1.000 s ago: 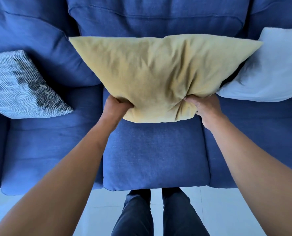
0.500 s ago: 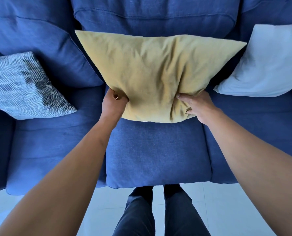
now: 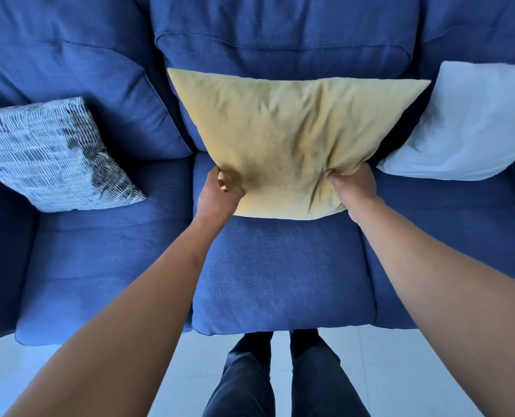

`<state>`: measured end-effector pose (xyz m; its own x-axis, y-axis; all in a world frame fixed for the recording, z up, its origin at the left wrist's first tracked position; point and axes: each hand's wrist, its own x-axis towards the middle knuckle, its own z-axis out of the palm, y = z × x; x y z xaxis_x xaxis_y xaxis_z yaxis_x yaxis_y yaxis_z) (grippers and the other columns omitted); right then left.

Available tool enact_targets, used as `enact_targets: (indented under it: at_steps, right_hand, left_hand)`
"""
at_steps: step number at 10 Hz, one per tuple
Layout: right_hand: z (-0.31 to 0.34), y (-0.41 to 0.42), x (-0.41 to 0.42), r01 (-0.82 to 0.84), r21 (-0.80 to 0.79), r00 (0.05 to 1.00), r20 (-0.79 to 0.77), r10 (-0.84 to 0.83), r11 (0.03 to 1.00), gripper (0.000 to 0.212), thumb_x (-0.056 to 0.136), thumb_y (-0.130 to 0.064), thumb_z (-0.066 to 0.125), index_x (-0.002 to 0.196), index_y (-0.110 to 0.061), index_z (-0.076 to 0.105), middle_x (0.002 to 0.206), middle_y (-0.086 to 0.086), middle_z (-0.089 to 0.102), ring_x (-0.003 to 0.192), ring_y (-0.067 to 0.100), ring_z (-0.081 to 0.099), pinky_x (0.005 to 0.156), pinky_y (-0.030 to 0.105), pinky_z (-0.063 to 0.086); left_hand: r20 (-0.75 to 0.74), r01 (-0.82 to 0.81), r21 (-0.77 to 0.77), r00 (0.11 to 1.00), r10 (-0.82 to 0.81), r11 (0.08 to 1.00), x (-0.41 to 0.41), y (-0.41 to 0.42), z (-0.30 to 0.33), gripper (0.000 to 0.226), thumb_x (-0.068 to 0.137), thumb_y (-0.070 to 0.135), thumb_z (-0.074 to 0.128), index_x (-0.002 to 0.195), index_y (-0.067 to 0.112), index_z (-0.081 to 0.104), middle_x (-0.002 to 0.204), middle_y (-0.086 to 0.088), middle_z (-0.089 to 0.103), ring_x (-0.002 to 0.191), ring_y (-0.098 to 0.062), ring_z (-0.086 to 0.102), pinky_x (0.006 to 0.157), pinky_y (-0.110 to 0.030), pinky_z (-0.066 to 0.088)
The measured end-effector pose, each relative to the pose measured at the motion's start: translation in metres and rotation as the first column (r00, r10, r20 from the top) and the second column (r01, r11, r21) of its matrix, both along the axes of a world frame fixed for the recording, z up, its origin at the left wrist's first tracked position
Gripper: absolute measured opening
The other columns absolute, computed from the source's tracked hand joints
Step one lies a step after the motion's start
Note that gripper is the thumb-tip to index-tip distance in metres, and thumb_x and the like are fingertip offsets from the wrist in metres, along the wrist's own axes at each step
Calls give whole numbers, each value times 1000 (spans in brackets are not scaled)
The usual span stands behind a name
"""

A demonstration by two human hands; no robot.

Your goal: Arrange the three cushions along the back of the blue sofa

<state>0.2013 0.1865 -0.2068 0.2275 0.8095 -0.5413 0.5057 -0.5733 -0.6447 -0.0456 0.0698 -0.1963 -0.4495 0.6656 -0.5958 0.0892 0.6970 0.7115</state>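
Observation:
A yellow cushion [image 3: 286,136] leans against the middle back of the blue sofa [image 3: 280,281], its lower edge resting on the middle seat. My left hand [image 3: 217,194] grips its lower left corner and my right hand [image 3: 352,188] pinches its lower right corner. A black-and-white patterned cushion [image 3: 48,155] lies tilted on the left seat against the back. A pale white cushion [image 3: 472,124] leans against the back on the right, its left edge close beside the yellow one.
My legs in dark trousers [image 3: 283,377] stand on a pale tiled floor [image 3: 415,371] right at the sofa's front edge. The sofa's seat cushions stretch left and right of my arms.
The yellow cushion has moved back and down against the middle backrest, settling onto the seat. Both hands kept their hold on its lower corners.

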Motion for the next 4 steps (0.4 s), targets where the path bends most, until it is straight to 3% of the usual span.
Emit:
enact_targets:
  at_steps: [1,2,3,4]
  right_hand:
    - [20,-31,12,-17,80,998,-55,22,997,49,91,-35,70,132,-12,56,125,1,63,124,26,60,87,35,47]
    - [43,-56,19,-68,90,992,-104,77,994,47,94,-32,67,136,-14,58,138,2,61,133,20,55,102,39,49]
    - [67,-105,35,-116,49,988,-96,120,992,53,95,-32,66,142,-10,55,147,6,59,135,19,56,110,42,47]
    - [80,-137,50,-125,38,990,-55,127,991,45,96,-31,65,128,0,60,141,13,63,131,25,59,107,45,48]
  left_hand:
    - [-3,29,-26,1000,-29,999,0,-28,12,80,96,34,69,165,31,28,156,7,50,139,-14,54,69,-16,39]
    - [8,26,-38,1000,-26,999,1,-51,19,75,97,35,67,164,31,32,159,7,48,138,-13,52,75,-16,40]
    - [-30,79,-130,996,-84,988,9,-114,26,66,98,35,63,160,29,41,158,7,52,111,-8,59,77,-20,43]
    - [-55,74,-211,995,-87,975,18,-157,28,59,99,33,62,156,26,48,154,4,57,105,-8,60,76,-20,46]
